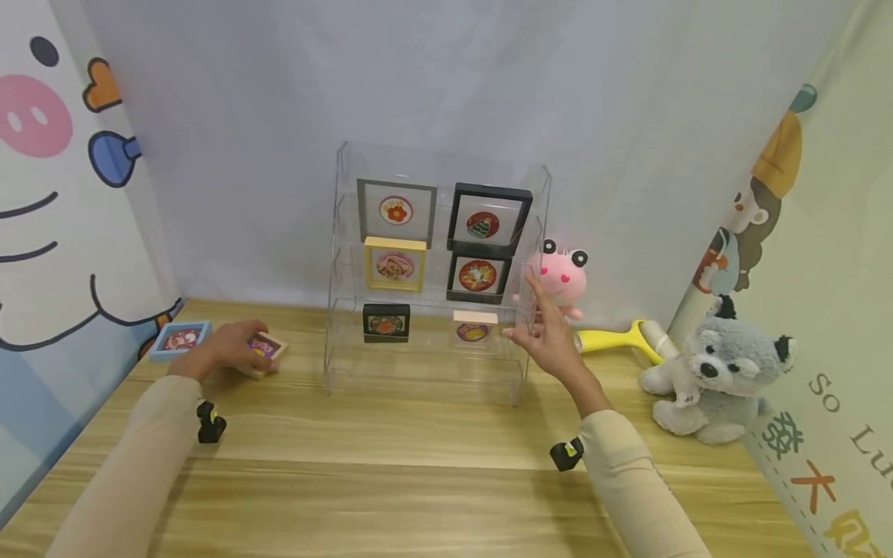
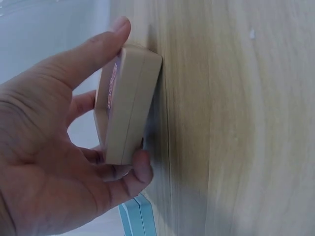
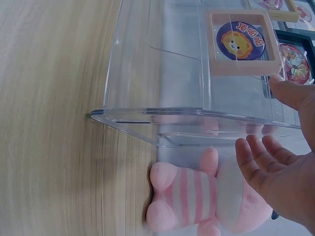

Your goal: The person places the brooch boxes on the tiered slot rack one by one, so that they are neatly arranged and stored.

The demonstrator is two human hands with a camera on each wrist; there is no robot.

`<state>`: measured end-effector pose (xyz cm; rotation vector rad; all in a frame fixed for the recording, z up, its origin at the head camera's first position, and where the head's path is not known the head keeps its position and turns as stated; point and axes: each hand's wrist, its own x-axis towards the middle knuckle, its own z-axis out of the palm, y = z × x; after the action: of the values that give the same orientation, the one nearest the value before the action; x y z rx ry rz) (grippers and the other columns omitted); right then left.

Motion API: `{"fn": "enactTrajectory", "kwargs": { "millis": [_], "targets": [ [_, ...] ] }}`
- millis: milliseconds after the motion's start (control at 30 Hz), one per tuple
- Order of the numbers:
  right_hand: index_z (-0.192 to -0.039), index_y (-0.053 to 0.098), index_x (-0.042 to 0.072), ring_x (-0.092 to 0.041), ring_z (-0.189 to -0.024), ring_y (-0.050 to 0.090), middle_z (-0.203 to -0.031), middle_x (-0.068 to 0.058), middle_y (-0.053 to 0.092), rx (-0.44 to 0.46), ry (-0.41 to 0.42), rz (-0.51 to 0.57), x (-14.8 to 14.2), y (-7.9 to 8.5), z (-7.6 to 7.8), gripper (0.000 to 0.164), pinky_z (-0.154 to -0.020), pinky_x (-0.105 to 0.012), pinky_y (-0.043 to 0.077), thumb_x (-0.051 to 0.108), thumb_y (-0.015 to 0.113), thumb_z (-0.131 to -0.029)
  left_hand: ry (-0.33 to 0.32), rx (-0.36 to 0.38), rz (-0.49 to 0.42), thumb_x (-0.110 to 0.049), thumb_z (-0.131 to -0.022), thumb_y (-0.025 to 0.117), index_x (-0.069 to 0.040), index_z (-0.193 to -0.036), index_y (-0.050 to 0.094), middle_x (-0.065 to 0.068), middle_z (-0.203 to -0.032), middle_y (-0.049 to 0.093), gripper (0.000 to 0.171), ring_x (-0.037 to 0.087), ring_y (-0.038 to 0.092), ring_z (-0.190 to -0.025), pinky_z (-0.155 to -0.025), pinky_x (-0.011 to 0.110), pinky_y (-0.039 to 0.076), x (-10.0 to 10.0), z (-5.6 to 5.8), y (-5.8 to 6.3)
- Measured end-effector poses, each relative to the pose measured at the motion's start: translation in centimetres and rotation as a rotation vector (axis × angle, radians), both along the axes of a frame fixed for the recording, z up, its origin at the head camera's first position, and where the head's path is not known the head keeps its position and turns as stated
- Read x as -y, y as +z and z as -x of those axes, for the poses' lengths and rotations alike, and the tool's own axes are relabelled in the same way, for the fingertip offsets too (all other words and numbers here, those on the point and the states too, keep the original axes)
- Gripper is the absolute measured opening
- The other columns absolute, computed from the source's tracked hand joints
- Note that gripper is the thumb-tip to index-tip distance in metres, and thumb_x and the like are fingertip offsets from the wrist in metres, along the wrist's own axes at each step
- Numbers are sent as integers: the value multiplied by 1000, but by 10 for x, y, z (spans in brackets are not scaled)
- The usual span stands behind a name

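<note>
My left hand grips a small beige picture frame with a purple picture, thumb at one edge and fingers round the others. The frame is tilted at the wood tabletop. Next to it lies a light blue frame. A clear acrylic tiered rack stands in the middle, holding several small frames. My right hand is at the rack's right side, fingers extended outside the side panel and thumb near a pale pink frame with a lion picture. Whether the thumb touches that frame, I cannot tell.
Behind the rack's right side sits a pink frog plush. A yellow-handled roller and a grey-white dog plush are on the right. Cartoon-printed curtains border the table.
</note>
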<state>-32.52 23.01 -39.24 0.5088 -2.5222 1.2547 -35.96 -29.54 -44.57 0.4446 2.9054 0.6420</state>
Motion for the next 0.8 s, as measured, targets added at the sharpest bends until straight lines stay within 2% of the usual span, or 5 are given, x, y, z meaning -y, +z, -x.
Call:
{"fn": "enactTrajectory", "kwargs": {
  "millis": [233,333,567,667,800],
  "targets": [
    [-161,19,21,-46,-112,62,-145,-24,52,-10,5,-9,0,-1,1,96,-85,-50,58,5,77,-85,31,89,-34,-29,-76,84,14,-128,47,43,-123,51,77,46,55,-102,-91,58,46,7,-4,3],
    [-161,18,22,-47,-112,62,-145,-24,51,-7,5,-12,0,-1,0,97,-85,-50,58,5,77,-86,38,136,-64,-29,-80,82,12,-130,47,43,-123,49,74,43,54,-99,-87,51,49,10,-8,6],
    [-161,19,25,-46,-113,62,-145,-23,52,-4,7,7,0,1,0,98,-85,-51,58,3,77,-85,105,361,-304,-12,-92,70,8,-143,36,49,-129,36,64,24,64,-79,-65,40,61,14,-14,7],
    [-160,20,24,-48,-114,61,-145,-23,53,-2,7,13,0,1,0,97,-87,-53,57,3,77,-85,95,370,-341,-6,-95,64,7,-146,34,52,-136,27,61,22,65,-82,-66,40,61,16,-16,7],
    [-160,21,20,-50,-115,61,-145,-24,53,-3,1,9,1,1,0,95,-88,-56,56,3,77,-85,68,343,-381,1,-95,58,7,-146,34,49,-131,34,57,25,64,-85,-67,41,62,16,-21,8]
  ]
}}
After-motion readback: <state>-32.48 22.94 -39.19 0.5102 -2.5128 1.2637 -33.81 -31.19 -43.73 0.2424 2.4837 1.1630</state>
